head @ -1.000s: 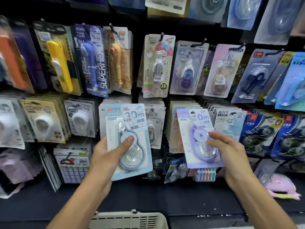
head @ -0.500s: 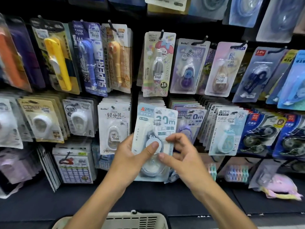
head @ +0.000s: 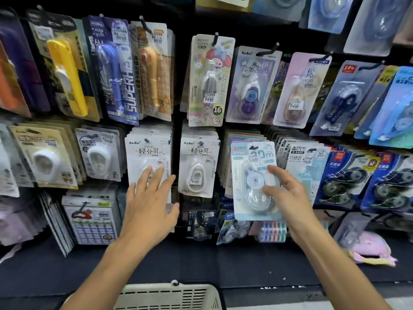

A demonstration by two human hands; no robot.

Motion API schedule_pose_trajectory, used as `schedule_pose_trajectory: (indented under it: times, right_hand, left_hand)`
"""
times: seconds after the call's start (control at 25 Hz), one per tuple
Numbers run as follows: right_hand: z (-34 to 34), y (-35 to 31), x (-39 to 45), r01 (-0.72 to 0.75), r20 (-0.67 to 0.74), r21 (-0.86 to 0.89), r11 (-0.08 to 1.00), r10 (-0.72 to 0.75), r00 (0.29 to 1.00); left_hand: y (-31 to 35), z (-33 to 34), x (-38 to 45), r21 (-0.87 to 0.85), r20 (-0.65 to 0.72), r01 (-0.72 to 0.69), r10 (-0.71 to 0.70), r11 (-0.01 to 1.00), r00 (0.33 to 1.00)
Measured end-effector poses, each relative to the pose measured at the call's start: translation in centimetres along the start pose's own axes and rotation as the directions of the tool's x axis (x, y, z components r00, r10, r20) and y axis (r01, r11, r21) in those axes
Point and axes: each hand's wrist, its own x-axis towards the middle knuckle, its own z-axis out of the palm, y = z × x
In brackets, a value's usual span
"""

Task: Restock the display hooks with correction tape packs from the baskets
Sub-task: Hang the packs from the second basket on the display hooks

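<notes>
While the right hand [head: 288, 198] lies on the pale blue correction tape pack [head: 254, 180] marked "30m", its fingers are spread over the clear blister and only lightly bent, so it presses and steadies the pack more than it grasps it. This pack hangs at the front of a row of packs in the middle row of the display wall [head: 245, 32], a little right of the wall's centre, and its top sits at a black hook [head: 253, 147]. The left hand [head: 149, 204] is released, with straight, spread fingers; the fingertips touch the front white pack [head: 148, 157] of the neighbouring stack to the left. A second stack of white packs [head: 197, 166] hangs between the two hands. Above them, in the upper row, hangs a pack with a pink cartoon figure [head: 211, 81]. Below the hands runs a dark shelf [head: 201, 260], and near its right edge lies a pink soft item [head: 371, 249]. At the bottom edge of the view, a cream plastic basket [head: 169, 296] shows its slotted wall between the two forearms.
</notes>
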Motion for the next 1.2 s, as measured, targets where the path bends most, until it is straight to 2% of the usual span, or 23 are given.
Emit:
schedule_pose_trajectory:
  times: [0.08, 0.28, 0.36, 0.44, 0.48, 0.52, 0.56, 0.6, 0.64, 0.68, 0.72, 0.76, 0.8, 0.88, 0.92, 0.96, 1.08, 1.2]
  right_hand:
    - [1.0, 0.7, 1.1, 0.021, 0.047, -0.131, 0.991, -0.015, 0.999]
    - [4.4, 0.9, 5.7, 0.052, 0.010, -0.319, 0.946, -0.052, 0.999]
    - [5.5, 1.8, 6.0, 0.048, -0.043, -0.345, 0.937, -0.067, 0.997]
    - [6.5, 3.7, 3.9, 0.085, -0.154, -0.394, 0.915, -0.157, 0.976]
    - [7.3, 4.7, 2.0, 0.117, -0.194, -0.404, 0.907, -0.210, 0.958]
    - [8.3, 5.8, -0.1, 0.148, -0.201, -0.400, 0.905, -0.244, 0.949]
    - [9.4, 7.5, -2.4, 0.171, -0.170, -0.400, 0.901, -0.256, 0.952]
    - [10.7, 9.4, -5.1, 0.193, -0.097, -0.417, 0.888, -0.254, 0.962]
    - [12.0, 11.4, -7.9, 0.213, 0.016, -0.443, 0.871, -0.230, 0.973]
    - [13.2, 13.7, -10.8, 0.229, 0.180, -0.486, 0.844, -0.160, 0.971]
    - [13.9, 16.2, -13.5, 0.252, 0.361, -0.553, 0.794, -0.044, 0.931]
    - [14.2, 18.8, -16.0, 0.293, 0.526, -0.621, 0.727, 0.109, 0.844]
    - [14.3, 21.7, -18.5, 0.326, 0.640, -0.663, 0.674, 0.285, 0.713]
    - [13.3, 26.7, -21.7, 0.346, 0.676, -0.735, 0.584, 0.585, 0.448]
    - [12.8, 28.5, -22.5, 0.363, 0.644, -0.764, 0.533, 0.667, 0.376]
    - [12.5, 30.0, -22.8, 0.378, 0.610, -0.786, 0.489, 0.714, 0.344]
    - [14.0, 32.3, -22.3, 0.370, 0.560, -0.821, 0.435, 0.740, 0.372]
    - [19.0, 33.6, -21.7, 0.443, 0.674, -0.735, 0.513, 0.621, 0.400]
  left_hand:
    - [0.2, 0.1, 0.1, 0.005, 0.020, 0.001, -0.002, 1.000, 1.000]
    - [-0.2, 0.6, -0.1, 0.069, 0.080, -0.046, 0.041, 0.997, 0.996]
    - [-0.6, 0.4, -0.3, -0.008, -0.007, -0.088, 0.088, 0.996, 0.996]
    - [-0.9, 0.4, -0.8, -0.150, -0.193, -0.119, 0.089, 0.981, 0.977]
    - [-1.2, 0.6, -1.4, -0.213, -0.240, -0.117, 0.064, 0.970, 0.969]
    - [-1.7, 1.1, -2.1, -0.264, -0.195, -0.089, 0.037, 0.960, 0.980]
    - [-2.4, 1.9, -3.1, -0.291, -0.048, -0.032, 0.019, 0.956, 0.999]
    - [-3.4, 3.1, -4.4, -0.253, 0.182, 0.027, 0.020, 0.967, 0.983]
    - [-4.6, 4.5, -5.8, -0.168, 0.405, 0.051, 0.022, 0.984, 0.914]
    - [-6.1, 6.0, -7.7, -0.091, 0.588, 0.060, 0.005, 0.994, 0.809]
    - [-7.8, 7.7, -9.9, -0.030, 0.721, 0.065, -0.024, 0.997, 0.693]
    - [-9.6, 9.3, -12.5, 0.013, 0.806, 0.096, -0.067, 0.995, 0.588]
    - [-11.7, 10.8, -15.6, 0.059, 0.862, 0.158, -0.130, 0.986, 0.490]
    - [-15.6, 13.3, -21.8, 0.180, 0.909, 0.263, -0.263, 0.948, 0.324]
    - [-17.3, 14.4, -24.7, 0.230, 0.911, 0.294, -0.312, 0.928, 0.271]
    - [-18.6, 15.4, -27.1, 0.268, 0.905, 0.320, -0.351, 0.909, 0.240]
    - [-19.8, 18.5, -30.9, 0.285, 0.879, 0.447, -0.417, 0.848, 0.230]
    - [-19.7, 22.8, -31.2, 0.264, 0.889, 0.566, -0.424, 0.781, 0.171]
